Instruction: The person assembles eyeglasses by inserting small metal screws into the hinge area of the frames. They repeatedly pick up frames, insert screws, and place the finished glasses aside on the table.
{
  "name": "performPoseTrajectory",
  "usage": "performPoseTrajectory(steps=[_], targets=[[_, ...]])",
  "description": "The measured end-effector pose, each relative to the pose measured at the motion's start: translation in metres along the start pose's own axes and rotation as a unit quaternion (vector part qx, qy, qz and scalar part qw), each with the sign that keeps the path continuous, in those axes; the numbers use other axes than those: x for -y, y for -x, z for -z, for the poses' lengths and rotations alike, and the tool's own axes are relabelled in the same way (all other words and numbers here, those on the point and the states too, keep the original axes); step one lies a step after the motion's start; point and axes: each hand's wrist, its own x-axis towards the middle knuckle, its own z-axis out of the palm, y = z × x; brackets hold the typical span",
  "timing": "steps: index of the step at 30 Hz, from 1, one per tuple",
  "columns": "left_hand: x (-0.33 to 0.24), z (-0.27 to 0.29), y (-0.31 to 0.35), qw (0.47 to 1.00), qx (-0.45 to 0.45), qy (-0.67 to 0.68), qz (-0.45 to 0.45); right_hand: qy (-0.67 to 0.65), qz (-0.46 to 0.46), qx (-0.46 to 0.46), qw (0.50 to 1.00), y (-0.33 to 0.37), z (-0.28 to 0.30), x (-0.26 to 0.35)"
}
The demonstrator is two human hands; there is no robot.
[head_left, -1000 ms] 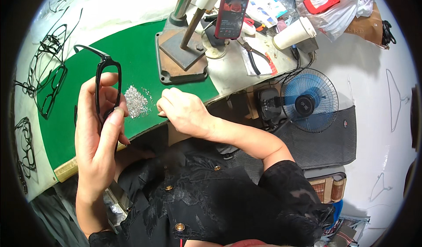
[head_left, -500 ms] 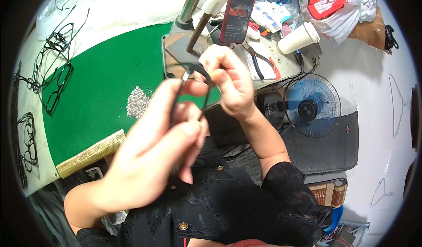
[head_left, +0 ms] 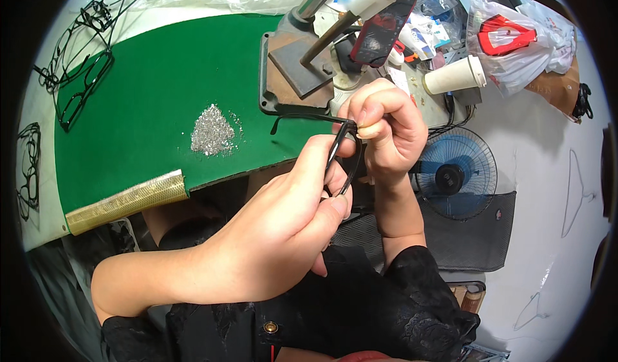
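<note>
A black eyeglass frame (head_left: 308, 116) is between my two hands, in front of the bench's edge. My left hand (head_left: 273, 223) grips its front by the rims, fingers wrapped round the lower part. With thumb and forefinger, my right hand (head_left: 393, 124) pinches at the corner where the temple meets the front. Whether something small is in that pinch is hidden. One temple sticks out to the left over the green mat (head_left: 129, 104). A heap of tiny silvery metal bits (head_left: 212, 130) lies on the mat, left of the hands.
A press stand with a metal base (head_left: 273, 72) rises just beyond the hands. Black glasses frames (head_left: 80, 98) lie at the left. A phone (head_left: 383, 30), a white paper cup (head_left: 454, 75) and plastic bags (head_left: 547, 34) crowd the right. A fan (head_left: 450, 175) stands below the bench.
The view has shifted, and both hands with the eyeglass frame have moved right. The temple, pointing up and left before, now lies nearly level to the left.
</note>
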Motion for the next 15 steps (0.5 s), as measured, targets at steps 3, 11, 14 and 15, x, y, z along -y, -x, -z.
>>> performPoseTrajectory(steps=[3, 11, 14, 15], targets=[[-0.0037, 0.0038, -0.0001, 1.0, 0.012, 0.008, 0.022, 0.025, 0.024, 0.012, 0.999, -0.0023, 0.0019, 0.0008], [-0.0053, 0.0072, 0.0032, 0.999, 0.01, 0.003, 0.036, 0.041, 0.021, 0.02, 0.999, -0.003, 0.0007, 0.002], [-0.0037, 0.0087, 0.0035, 0.999, 0.019, -0.003, 0.028, 0.031, 0.015, 0.023, 0.999, -0.0026, 0.0027, 0.0024], [-0.004, 0.0087, 0.0038, 0.999, 0.021, 0.001, 0.028, 0.03, 0.016, 0.025, 0.999, -0.0025, 0.003, 0.0024]])
